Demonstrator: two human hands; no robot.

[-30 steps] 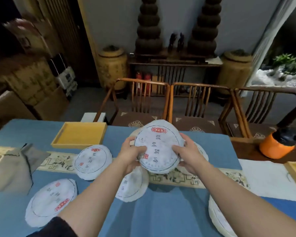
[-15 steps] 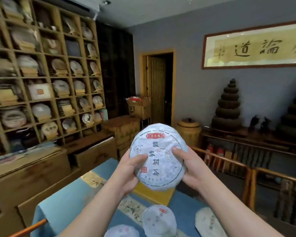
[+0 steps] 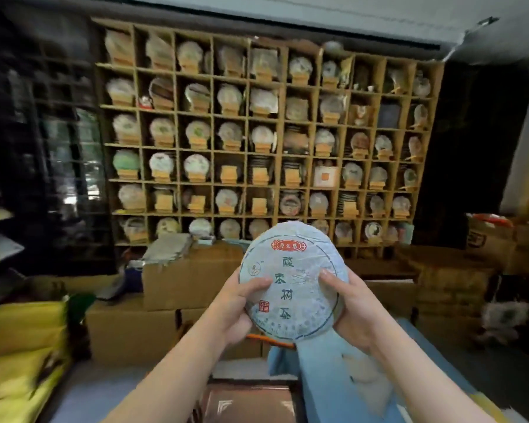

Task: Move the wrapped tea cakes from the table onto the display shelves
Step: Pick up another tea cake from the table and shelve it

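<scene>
Head view shows both hands grasping one wrapped tea cake (image 3: 293,282) upright in the air, printed face toward the camera: the left hand (image 3: 235,309) and right hand (image 3: 353,306) curl round its lower edges, thumbs on the front. Well beyond stand the display shelves (image 3: 266,132), whose compartments seem, through blur, mostly filled with cakes on stands, above cardboard boxes (image 3: 190,279).

round white-wrapped tea cake (image 3: 293,282) upright, facing camera, before display shelves (image 3: 269,132)
</scene>
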